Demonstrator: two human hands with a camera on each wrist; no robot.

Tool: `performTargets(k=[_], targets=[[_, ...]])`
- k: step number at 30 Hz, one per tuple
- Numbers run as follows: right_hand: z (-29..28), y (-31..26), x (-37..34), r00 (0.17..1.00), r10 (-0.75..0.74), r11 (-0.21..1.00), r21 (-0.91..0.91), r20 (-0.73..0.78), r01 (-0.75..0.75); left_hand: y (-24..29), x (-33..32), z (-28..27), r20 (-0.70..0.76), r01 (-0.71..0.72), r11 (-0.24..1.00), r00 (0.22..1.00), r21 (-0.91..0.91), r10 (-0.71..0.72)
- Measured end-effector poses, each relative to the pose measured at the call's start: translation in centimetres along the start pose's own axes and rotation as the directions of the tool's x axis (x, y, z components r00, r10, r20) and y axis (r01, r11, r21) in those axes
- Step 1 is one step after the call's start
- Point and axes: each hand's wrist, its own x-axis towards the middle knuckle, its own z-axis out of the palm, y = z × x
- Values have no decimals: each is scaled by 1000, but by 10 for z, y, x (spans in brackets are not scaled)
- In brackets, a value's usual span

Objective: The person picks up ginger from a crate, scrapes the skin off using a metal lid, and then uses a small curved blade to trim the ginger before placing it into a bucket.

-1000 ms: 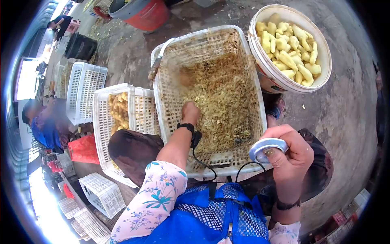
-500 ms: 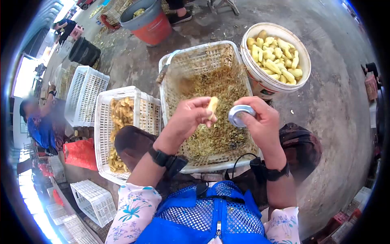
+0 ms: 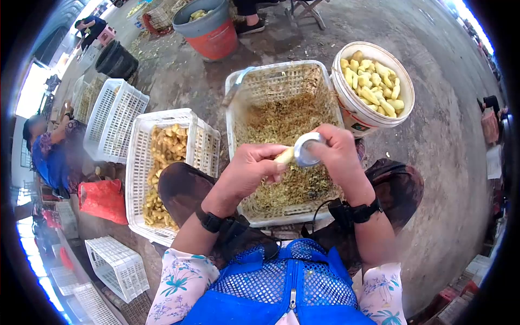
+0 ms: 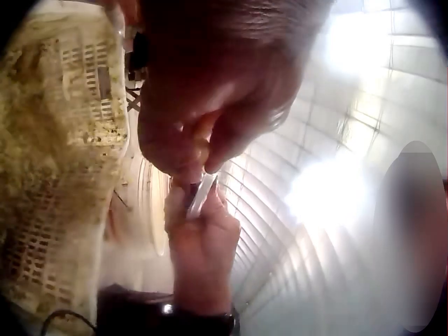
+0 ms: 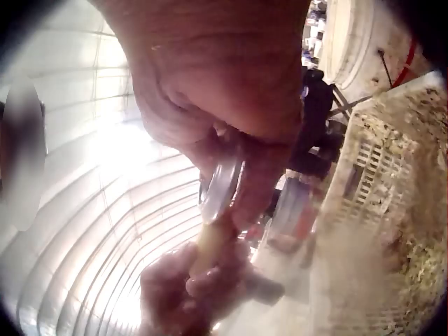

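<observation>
Grey, stained concrete floor [image 3: 449,173] is spreading around you, crates and buckets standing on it. Your left grip [image 3: 246,170] is pinching a small, pale-yellow ginger piece [image 3: 285,156] between thumb and fingers, above the white slotted plastic crate [image 3: 231,130] of brown-yellow scrapings. Your right grip [image 3: 341,154] is holding a silvery, round metal scraper [image 3: 301,153], thumb lying against its face. Its rim seems to be meeting the ginger's free end; exact edge angle, can't tell.

Working notes, judgement only: you're looking at scraping, so you want to be pinching well back, leaving the free end exposed and fingertips out of the rim's path. You should be drawing short, light strokes, turning the piece between them; pressing hard is likely wasting flesh or snapping it. Wet skin is probably slipping, so firm the pinch before adding force. Staying over the crate is putting scrapings where they belong, well short of the white round plastic bucket [image 3: 352,117] holding pale ginger.
</observation>
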Motion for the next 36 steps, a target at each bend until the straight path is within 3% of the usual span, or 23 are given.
performTargets(k=[3, 6, 7, 10, 12, 14, 15, 18, 20, 21, 23, 26, 27, 30, 31, 34, 35, 36], targets=[[-2, -1, 10, 969, 244, 860, 472, -43, -195, -4, -7, -12, 15, -39, 990, 999, -134, 41], [-3, -6, 10, 990, 46, 999, 13, -135, -44, -7, -4, -15, -78, -49, 994, 996, -96, 41], [3, -10, 7, 994, -49, 998, 32, -97, 52, -8, -4, -14, -103, -74, 997, 992, -22, 72], [24, -14, 5, 988, -157, 981, 114, 12, 154, -15, -6, -12, -116, -136, 972, 980, 194, 160], [28, -12, 6, 996, -87, 995, 52, 14, 86, -21, -4, -14, -65, -204, 931, 970, 303, 233], [23, 0, 10, 998, -57, 996, -63, -1, 57, -16, -8, -12, -80, -112, 969, 988, 221, 132], [20, 5, 15, 982, -122, 976, -195, -144, 93, -14, -12, -12, -87, -58, 987, 994, 148, 71], [-1, 2, 20, 982, -4, 995, -94, -189, -14, -16, -15, -14, -120, 3, 998, 993, 57, 4], [6, -8, 15, 995, -43, 999, -27, -88, 40, -19, -13, -15, -145, 5, 998, 989, 61, 4], [12, -11, 13, 998, -51, 999, 0, -36, 51, -23, -11, -17, -128, -114, 967, 981, 228, 146], [23, -15, 10, 999, -6, 998, 67, 48, 3, -30, -7, -19, -10, -327, 783, 920, 529, 392], [15, 31, 21, 988, -117, 946, -315, -100, 80, -17, -14, -16, 19, -262, 874, 960, 408, 279], [11, 34, 26, 985, -101, 946, -321, -141, 51, -15, -18, -17, 34, -276, 875, 957, 398, 287], [5, 25, 21, 993, -43, 956, -292, -111, 9, -15, -20, -17, -114, 9, 997, 993, -82, -19], [5, 11, 16, 995, -21, 979, -203, -94, 2, -23, -16, -19, -113, -20, 989, 994, -149, 4], [18, -7, 6, 999, -30, 982, 185, -35, 36, -27, -13, -13, -156, -31, 988, 988, -149, 7], [22, -9, 5, 993, -114, 986, 116, -20, 116, -26, -12, -11, -144, -30, 991, 990, -134, 11], [25, -10, 6, 994, -105, 990, 92, 9, 104, -27, -10, -11, -125, -40, 991, 992, -128, 24]])
